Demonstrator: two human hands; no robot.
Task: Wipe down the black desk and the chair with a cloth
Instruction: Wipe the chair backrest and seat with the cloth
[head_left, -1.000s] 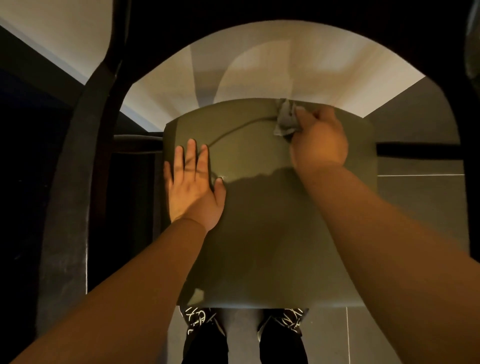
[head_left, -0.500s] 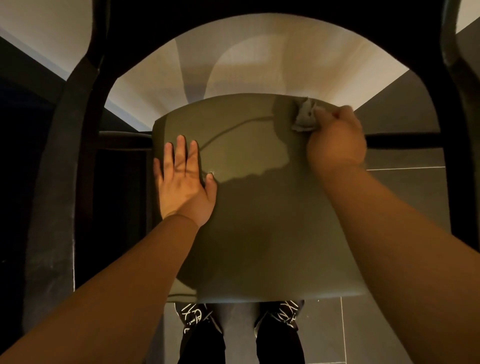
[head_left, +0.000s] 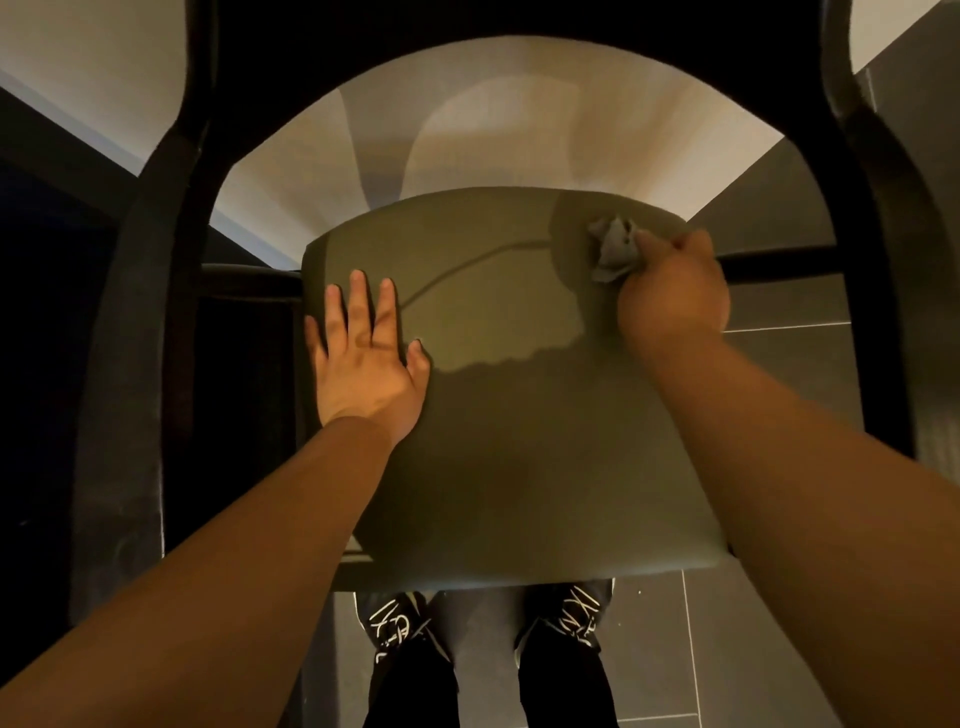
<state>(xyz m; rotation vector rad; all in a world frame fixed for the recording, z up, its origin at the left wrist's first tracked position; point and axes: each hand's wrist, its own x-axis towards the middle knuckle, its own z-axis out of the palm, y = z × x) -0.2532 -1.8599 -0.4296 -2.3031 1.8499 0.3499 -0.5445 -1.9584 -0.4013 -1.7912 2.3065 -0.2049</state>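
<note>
The chair's olive-green padded seat (head_left: 509, 426) fills the middle of the head view, inside its black wooden frame (head_left: 135, 322). My left hand (head_left: 363, 358) lies flat on the seat's left side, fingers straight and spread. My right hand (head_left: 672, 291) grips a crumpled grey cloth (head_left: 613, 249) and presses it onto the seat's far right corner. Only part of the cloth shows past my fingers. The black desk is not in view.
The chair's curved black back rail (head_left: 467, 31) arches across the top, with side posts left and right (head_left: 878, 260). A pale wall (head_left: 493, 135) lies beyond the seat. My two black shoes (head_left: 488, 618) stand on the dark grey tiled floor (head_left: 779, 649) below the seat's near edge.
My right hand has slid the cloth to the right along the seat's far edge, from near the middle to the right corner. My left hand stays flat on the seat.
</note>
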